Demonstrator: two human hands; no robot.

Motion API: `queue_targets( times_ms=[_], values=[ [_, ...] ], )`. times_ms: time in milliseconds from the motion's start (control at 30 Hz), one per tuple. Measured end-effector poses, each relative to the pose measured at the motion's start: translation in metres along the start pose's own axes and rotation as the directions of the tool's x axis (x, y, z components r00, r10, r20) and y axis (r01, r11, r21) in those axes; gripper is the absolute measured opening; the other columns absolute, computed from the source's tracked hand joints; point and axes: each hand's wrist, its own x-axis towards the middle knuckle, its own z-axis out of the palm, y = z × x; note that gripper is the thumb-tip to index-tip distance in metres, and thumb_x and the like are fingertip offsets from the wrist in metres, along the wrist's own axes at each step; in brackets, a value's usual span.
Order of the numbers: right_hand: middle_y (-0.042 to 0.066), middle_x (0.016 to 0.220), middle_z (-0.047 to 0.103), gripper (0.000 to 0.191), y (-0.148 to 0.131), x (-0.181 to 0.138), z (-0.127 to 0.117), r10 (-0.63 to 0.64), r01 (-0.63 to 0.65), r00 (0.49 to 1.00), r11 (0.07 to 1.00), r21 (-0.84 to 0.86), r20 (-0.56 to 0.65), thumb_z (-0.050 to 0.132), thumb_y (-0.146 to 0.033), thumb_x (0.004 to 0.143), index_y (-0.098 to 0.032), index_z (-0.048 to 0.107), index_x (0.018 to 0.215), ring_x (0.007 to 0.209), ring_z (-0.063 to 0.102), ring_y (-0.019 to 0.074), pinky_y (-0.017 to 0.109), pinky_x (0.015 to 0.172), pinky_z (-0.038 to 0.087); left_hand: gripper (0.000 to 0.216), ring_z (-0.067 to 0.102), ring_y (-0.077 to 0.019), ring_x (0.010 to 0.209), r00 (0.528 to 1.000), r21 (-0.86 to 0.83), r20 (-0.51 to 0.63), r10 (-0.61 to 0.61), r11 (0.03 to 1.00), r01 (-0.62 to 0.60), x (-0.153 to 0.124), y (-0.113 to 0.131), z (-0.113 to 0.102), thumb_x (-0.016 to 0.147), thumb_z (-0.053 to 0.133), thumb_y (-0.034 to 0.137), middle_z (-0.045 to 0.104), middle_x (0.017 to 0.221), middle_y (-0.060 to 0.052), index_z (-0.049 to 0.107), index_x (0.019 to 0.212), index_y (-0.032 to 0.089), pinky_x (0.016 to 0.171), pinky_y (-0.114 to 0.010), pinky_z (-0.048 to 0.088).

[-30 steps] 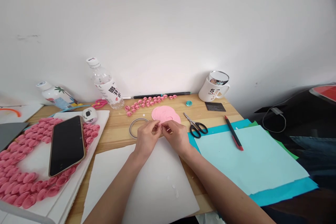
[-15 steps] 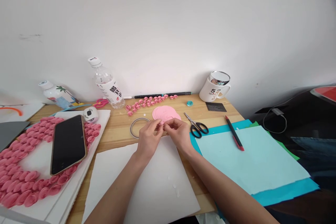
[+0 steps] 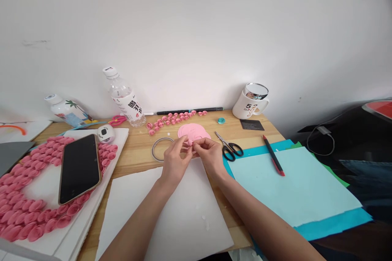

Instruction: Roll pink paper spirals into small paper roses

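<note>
So both hands are in the middle of the surface [image 3: 134, 153], fingertips basically meeting. The left hand [image 3: 177, 159] and the right hand [image 3: 210, 155] are pinching a small pink piece of paper [image 3: 190, 142] between them, just above the far edge of a big white sheet [image 3: 186, 200]. Can't make out its exact shape, since the fingers cover most of it.

Right behind it, on the far side, there's a loose stack of pale pink paper circles [image 3: 190, 129]. A thin grey ring [image 3: 154, 147] lies flat just left of the left hand, and black-handled scissors [image 3: 228, 149] sit to the right of the right hand, blades pointing far and left.

Farther back there's a bunch of little pink rolled flowers [image 3: 173, 121], plus one teal coil [image 3: 221, 120] off to their right. The white mug [image 3: 248, 106] is at the far right, next to a dark card [image 3: 251, 124].

Near right: a pale blue sheet [image 3: 297, 191] with a black-and-red pen [image 3: 272, 155] across its far edge. Over on the left, a phone [image 3: 80, 169] lies on a curved band of bigger pink paper flowers [image 3: 23, 216], and a clear bottle [image 3: 130, 106] stands beyond it.
</note>
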Motion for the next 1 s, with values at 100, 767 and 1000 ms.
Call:
queue_targets(
  times_ms=[100, 767, 1000],
  values=[
    [0.003, 0.064, 0.065, 0.018, -0.002, -0.001, 0.0, -0.013, 0.013, 1.0, 1.0, -0.007, 0.013, 0.063, -0.032, 0.064, -0.014, 0.062, 0.067, 0.057, 0.061, 0.0149, 0.027, 0.056, 0.052, 0.021, 0.062, -0.0136, 0.073, 0.995, -0.078, 0.023, -0.094, 0.992, 0.096, 0.003, 0.004, -0.001, 0.072, 0.054, 0.017, 0.064, 0.086, -0.005, 0.061, 0.092, 0.018, 0.064, -0.025, 0.055],
    [0.003, 0.065, 0.062, 0.014, -0.003, -0.005, 0.004, -0.071, 0.07, 0.997, 0.993, -0.093, -0.007, 0.061, -0.027, 0.065, -0.014, 0.061, 0.065, 0.061, 0.058, 0.0141, 0.027, 0.061, 0.051, 0.024, 0.062, -0.0155, 0.073, 0.932, -0.291, 0.088, -0.351, 0.886, 0.362, 0.006, 0.009, 0.0, 0.07, 0.058, 0.021, 0.066, 0.082, -0.007, 0.062, 0.092, 0.013, 0.066, -0.027, 0.053],
    [0.003, 0.068, 0.063, 0.012, -0.012, -0.014, 0.01, -0.191, 0.179, 0.982, 0.945, -0.273, -0.016, 0.059, -0.026, 0.067, -0.015, 0.06, 0.064, 0.063, 0.058, 0.0142, 0.027, 0.062, 0.05, 0.014, 0.063, -0.0149, 0.07, 0.953, -0.183, 0.004, -0.304, 0.936, 0.3, 0.008, 0.007, -0.002, 0.069, 0.056, 0.016, 0.068, 0.076, -0.005, 0.065, 0.079, 0.015, 0.068, -0.027, 0.052]
  ],
)
